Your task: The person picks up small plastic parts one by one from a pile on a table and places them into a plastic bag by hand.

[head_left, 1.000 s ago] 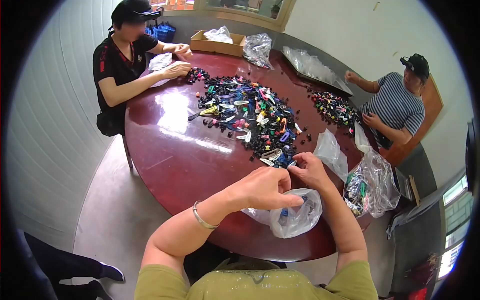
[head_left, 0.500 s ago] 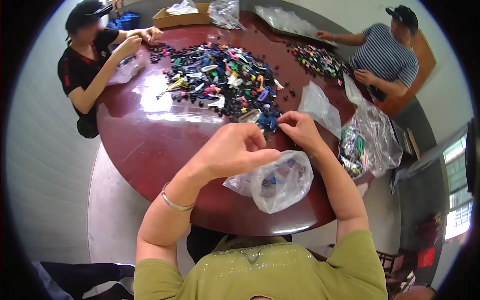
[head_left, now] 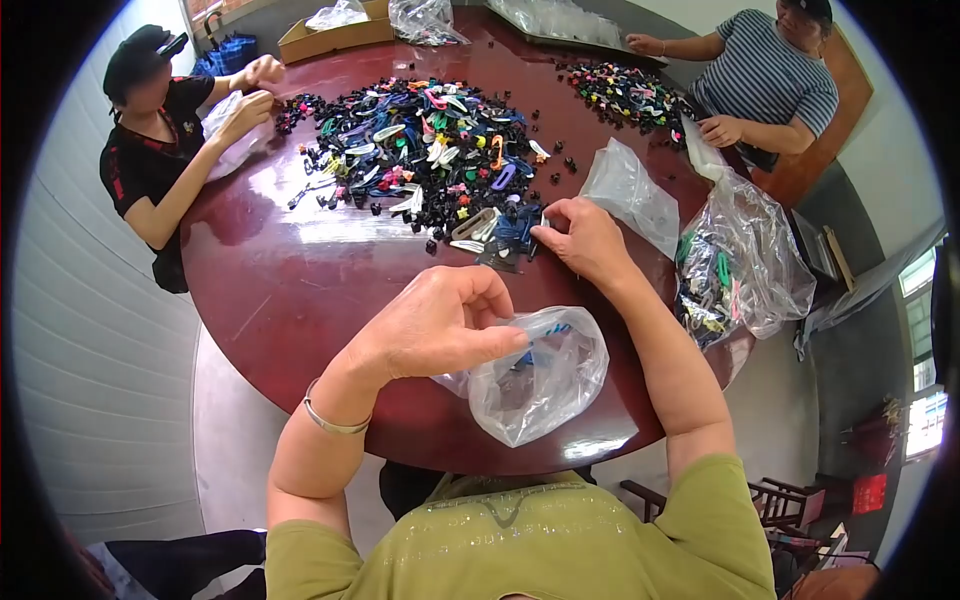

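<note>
My left hand [head_left: 435, 325] hovers over the near table, fingers curled and thumb stretched apart from them. Its thumb overlaps the rim of a clear plastic bag [head_left: 545, 395], whose mouth faces up; a few blue pieces show inside. My right hand [head_left: 585, 240] is at the near right edge of a big pile of hair clips [head_left: 430, 150]. There its thumb and forefinger come together beside a bunch of dark blue hair clips [head_left: 515, 232]; what sits between the fingertips is too small to make out. Beige and white snap clips [head_left: 475, 228] lie just left of that bunch.
An empty-looking clear bag [head_left: 630, 195] lies right of my right hand. Beyond it stands a larger bag of clips [head_left: 745, 260]. Two people sit across the table [head_left: 270, 300], one handling a smaller clip pile [head_left: 625, 95]. A cardboard box [head_left: 335, 38] is at the back.
My left hand has shifted left and toward me, its thumb now at the bag's upper left rim. My right hand stays by the blue clips. The whole view has moved slightly.
</note>
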Motion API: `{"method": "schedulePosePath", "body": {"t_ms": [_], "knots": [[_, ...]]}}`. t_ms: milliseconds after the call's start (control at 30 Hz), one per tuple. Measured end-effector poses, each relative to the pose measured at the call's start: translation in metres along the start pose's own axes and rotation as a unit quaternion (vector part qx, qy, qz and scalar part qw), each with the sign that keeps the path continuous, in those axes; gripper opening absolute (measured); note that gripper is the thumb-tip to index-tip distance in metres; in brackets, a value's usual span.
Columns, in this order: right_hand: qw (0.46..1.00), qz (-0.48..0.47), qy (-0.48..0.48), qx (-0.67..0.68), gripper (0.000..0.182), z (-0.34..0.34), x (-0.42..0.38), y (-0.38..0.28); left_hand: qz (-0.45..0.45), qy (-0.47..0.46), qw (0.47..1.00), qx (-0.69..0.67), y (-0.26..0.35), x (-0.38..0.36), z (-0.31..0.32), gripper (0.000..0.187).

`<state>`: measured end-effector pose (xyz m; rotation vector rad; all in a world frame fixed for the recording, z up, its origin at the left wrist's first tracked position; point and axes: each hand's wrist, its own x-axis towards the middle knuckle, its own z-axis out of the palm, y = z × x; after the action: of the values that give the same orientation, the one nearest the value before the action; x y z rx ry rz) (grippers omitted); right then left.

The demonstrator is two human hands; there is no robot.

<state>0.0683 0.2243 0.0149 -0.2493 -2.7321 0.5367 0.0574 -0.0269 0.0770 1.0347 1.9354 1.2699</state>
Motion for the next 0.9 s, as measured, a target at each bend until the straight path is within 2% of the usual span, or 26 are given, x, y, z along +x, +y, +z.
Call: {"method": "schedulePosePath", "body": {"t_ms": [100, 200, 400, 433, 500, 567, 633, 733, 833, 867, 900], "knots": [[0.997, 0.041, -0.026, 0.061, 0.028, -0.001, 0.003, 0.01, -0.021, -0.008, 0.998, -0.055, -0.003, -0.001, 0.001, 0.014], [0.997, 0.035, -0.017, 0.073, 0.027, -0.003, 0.003, 0.018, -0.021, 0.005, 0.998, -0.066, -0.002, -0.001, 0.001, 0.01], [0.995, -0.004, 0.018, -0.099, 0.021, -0.007, -0.001, 0.011, -0.016, 0.04, 0.995, -0.086, -0.001, 0.001, 0.003, 0.013], [0.999, -0.002, 0.032, 0.005, 0.019, -0.012, -0.002, 0.008, -0.016, 0.04, 0.995, -0.093, -0.001, 0.001, 0.003, 0.013], [0.976, 0.0, 0.053, 0.212, 0.017, -0.034, -0.005, -0.005, -0.011, 0.044, 0.994, -0.101, -0.003, 0.002, 0.003, 0.011], [0.887, 0.014, 0.054, 0.459, 0.014, -0.066, -0.02, -0.04, -0.001, 0.046, 0.993, -0.104, -0.007, 0.004, 0.004, 0.009], [0.863, -0.074, 0.037, 0.498, 0.013, -0.09, -0.043, -0.062, -0.016, 0.054, 0.993, -0.108, -0.001, 0.002, 0.003, 0.01], [0.875, -0.282, -0.111, 0.377, 0.011, -0.106, -0.055, -0.068, -0.025, 0.055, 0.991, -0.116, 0.001, 0.004, 0.003, 0.013], [0.927, -0.153, -0.048, 0.34, 0.012, -0.093, -0.05, -0.061, -0.022, 0.048, 0.991, -0.122, -0.003, 0.004, 0.003, 0.012], [0.943, -0.13, 0.03, 0.303, 0.01, -0.083, -0.042, -0.055, -0.019, 0.045, 0.991, -0.122, -0.005, 0.005, 0.004, 0.012], [0.958, -0.122, 0.005, 0.261, 0.011, -0.072, -0.032, -0.041, -0.016, 0.041, 0.991, -0.123, -0.006, 0.005, 0.006, 0.012]]}}
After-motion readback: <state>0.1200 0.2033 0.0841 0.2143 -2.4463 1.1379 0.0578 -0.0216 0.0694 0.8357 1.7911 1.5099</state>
